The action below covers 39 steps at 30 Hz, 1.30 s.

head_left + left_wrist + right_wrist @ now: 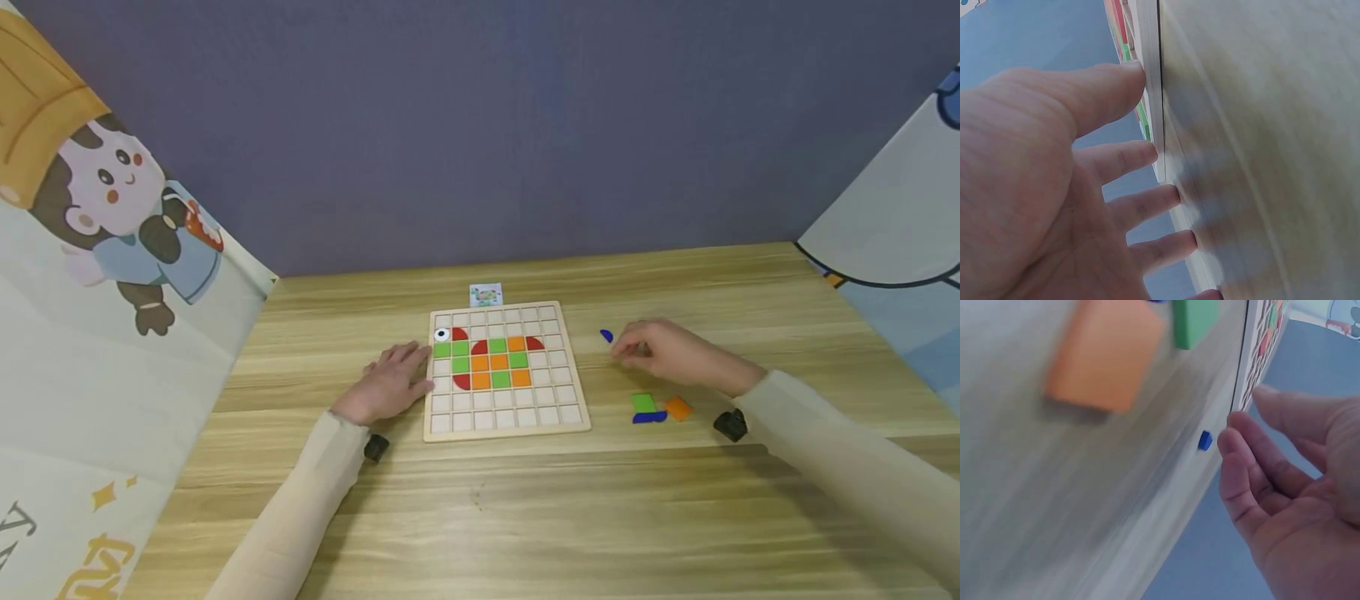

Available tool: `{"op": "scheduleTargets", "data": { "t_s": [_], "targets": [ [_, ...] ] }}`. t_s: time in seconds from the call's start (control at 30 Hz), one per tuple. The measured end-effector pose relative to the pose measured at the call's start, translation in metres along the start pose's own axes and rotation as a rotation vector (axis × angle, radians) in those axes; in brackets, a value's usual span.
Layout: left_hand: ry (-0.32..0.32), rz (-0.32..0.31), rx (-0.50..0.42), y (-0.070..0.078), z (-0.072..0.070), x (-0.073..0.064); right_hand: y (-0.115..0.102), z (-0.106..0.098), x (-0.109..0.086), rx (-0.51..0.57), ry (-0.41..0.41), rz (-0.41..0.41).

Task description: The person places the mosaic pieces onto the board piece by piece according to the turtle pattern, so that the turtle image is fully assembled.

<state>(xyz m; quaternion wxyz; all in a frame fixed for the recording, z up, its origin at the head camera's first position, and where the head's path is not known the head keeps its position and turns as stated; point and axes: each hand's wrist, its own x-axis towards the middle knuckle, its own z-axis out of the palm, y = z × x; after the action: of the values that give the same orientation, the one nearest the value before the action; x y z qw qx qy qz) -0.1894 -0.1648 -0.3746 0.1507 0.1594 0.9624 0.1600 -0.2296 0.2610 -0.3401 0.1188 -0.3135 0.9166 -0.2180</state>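
Note:
A square wooden grid board (506, 432) holds red, green and orange tiles and a round eye piece (442, 334). My left hand (386, 385) rests flat at the board's left edge, thumb and index fingertip right at its side in the left wrist view. To the right of the board, my right hand (663, 354) hovers beside a small blue curved piece (606, 336). Its fingers are loosely bent, the thumb apart from them, and nothing shows between them in the right wrist view. That blue piece (1205, 440) lies on the table just beyond the fingertips.
Nearer to me than the right hand lie a green square (642, 402), blue curved pieces (649, 417) and an orange square (678, 408). A small picture card (486, 294) lies behind the board. A dark blue-grey panel (525, 133) rises at the table's back edge.

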Motion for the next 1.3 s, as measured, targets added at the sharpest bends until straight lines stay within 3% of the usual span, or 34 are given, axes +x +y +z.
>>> {"op": "scheduleTargets", "data": {
  "t_s": [0.23, 0.5, 0.63, 0.83, 1.3],
  "targets": [
    [-0.003, 0.002, 0.004, 0.001, -0.001, -0.001, 0.006, 0.002, -0.029, 0.013, -0.047, 0.018],
    [0.004, 0.003, 0.002, 0.0, 0.0, -0.002, 0.013, 0.005, -0.062, 0.026, -0.048, -0.106],
    [0.01, 0.008, 0.001, 0.0, 0.0, -0.002, 0.015, 0.009, -0.074, 0.021, -0.048, -0.118],
    [0.012, 0.013, 0.002, 0.0, 0.0, -0.003, 0.017, 0.013, -0.085, -0.065, -0.003, -0.119],
    [0.003, 0.01, 0.004, 0.002, -0.001, -0.003, 0.019, 0.015, -0.09, -0.018, 0.045, -0.042]
  ]
}}
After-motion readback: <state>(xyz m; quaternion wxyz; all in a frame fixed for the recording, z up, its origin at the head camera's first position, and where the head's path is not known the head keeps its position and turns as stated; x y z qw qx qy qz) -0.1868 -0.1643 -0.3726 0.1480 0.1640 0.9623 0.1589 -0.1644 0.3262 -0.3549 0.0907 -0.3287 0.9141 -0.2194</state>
